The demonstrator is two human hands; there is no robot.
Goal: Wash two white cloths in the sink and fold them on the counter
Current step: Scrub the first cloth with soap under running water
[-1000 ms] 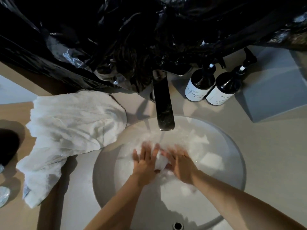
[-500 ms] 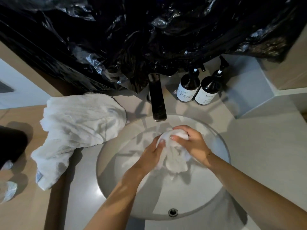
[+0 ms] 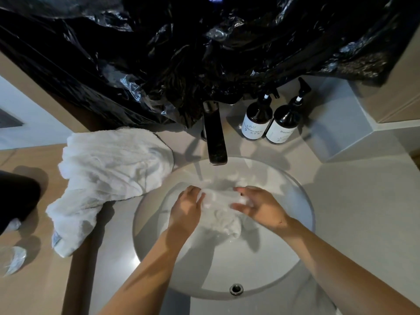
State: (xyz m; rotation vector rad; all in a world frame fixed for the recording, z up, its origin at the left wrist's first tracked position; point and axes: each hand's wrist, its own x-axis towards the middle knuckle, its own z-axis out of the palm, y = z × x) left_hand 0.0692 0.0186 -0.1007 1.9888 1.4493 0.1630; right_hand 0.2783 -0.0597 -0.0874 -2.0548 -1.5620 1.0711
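Where the dark metal faucet (image 3: 215,142) overhangs the round white basin sink (image 3: 302,210): one wet white cloth (image 3: 221,212), bunched, low in the bowl, between both hands. Left hand (image 3: 187,208) at the cloth's left edge, fingers curled onto the fabric, gripping. Right hand (image 3: 259,205) at the cloth's right edge, fingers partly spread, tips on the fabric; grip or mere touch not discernible, outlines blurred. Second white cloth (image 3: 106,173), large, crumpled, dry-looking, on the beige counter (image 3: 363,201) left of the sink, one end trailing toward the counter's front. Two dark brown pump bottles with white labels (image 3: 270,121), upright, side by side, right of the faucet. Crinkled black plastic sheeting (image 3: 204,53) across the wall behind.
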